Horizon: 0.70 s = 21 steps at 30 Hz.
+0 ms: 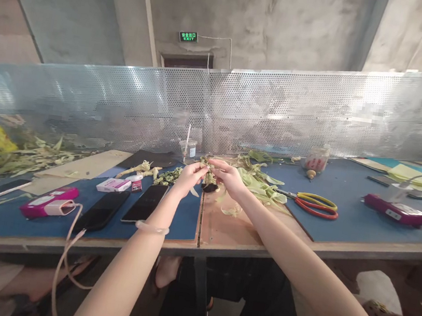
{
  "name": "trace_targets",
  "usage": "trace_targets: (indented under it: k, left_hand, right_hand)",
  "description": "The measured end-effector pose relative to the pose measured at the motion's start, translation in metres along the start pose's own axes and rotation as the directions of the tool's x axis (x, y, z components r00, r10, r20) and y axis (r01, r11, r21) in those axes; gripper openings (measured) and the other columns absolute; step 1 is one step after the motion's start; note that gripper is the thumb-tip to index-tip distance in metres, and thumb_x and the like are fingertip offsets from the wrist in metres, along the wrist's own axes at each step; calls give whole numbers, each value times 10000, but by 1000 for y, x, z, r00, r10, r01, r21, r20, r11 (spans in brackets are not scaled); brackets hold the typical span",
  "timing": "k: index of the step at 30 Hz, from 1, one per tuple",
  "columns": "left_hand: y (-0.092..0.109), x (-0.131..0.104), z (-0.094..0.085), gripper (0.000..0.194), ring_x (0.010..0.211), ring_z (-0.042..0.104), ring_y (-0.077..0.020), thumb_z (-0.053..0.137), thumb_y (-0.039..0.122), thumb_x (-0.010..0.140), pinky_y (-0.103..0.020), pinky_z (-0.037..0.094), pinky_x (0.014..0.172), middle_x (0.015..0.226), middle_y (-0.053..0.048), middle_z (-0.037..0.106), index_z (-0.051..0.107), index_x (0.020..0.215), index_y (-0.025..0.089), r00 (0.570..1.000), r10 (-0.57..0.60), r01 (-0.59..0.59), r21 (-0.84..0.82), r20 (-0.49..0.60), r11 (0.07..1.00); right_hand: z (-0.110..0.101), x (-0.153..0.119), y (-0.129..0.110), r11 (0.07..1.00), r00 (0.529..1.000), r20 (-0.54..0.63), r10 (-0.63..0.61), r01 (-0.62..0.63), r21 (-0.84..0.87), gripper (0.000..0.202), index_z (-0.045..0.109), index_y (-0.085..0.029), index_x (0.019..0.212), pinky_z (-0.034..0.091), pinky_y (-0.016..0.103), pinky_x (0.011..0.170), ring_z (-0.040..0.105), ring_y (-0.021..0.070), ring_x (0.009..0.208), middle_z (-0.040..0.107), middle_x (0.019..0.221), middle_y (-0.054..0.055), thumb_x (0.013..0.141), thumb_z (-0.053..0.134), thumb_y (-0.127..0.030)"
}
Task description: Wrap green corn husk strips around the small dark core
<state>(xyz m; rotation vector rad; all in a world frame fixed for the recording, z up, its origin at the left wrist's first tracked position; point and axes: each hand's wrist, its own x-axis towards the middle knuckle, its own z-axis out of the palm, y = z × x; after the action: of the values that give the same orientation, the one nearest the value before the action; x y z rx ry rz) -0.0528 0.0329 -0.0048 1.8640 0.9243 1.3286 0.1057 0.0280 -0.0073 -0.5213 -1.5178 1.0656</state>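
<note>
My left hand [189,177] and my right hand [231,176] meet over the table, fingers closed in a pinch. Between the fingertips is a small greenish piece of leaf-like plant strip [206,163]; its exact shape is too small to make out. Just below hangs or lies a dark clump [211,187], and I cannot tell whether it is joined to the piece. Beside my right hand, pale green husk-like leaves [260,185] lie in a loose pile. To the left of my left hand are a heap of small green curled pieces [169,176] and a pale knotted root-like bundle [140,170].
Red-and-yellow-handled scissors [316,205] lie right of the leaves. A jar [316,159] and plastic cup [187,149] stand near the perforated metal screen [266,103]. Black phones [103,210], a small white-pink box [113,184] and a magenta power strip [50,202] with a cable occupy the left.
</note>
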Motion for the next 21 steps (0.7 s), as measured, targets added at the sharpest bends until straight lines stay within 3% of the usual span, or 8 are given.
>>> trace_targets:
  k: [10,21]
  left_hand:
    - [-10,2,-5,194,502,493,-62,522,304,861,-197,429,458,684,26,552,571,841,117,1000,-31,31,-16,6,999]
    - [-3,1,-1,184,558,537,-78,515,289,866,-219,464,502,741,7,582,575,884,116,995,-101,101,-88,-2,991]
  right_hand:
    - [1,-4,-7,998,995,95,-26,31,-55,317,659,-272,1064,420,192,460,446,33,552,482,1218,33,760,600,-203]
    - [2,-3,-5,997,986,165,8,-20,74,352,651,-259,1070,493,209,550,541,83,715,458,1267,29,755,554,-136]
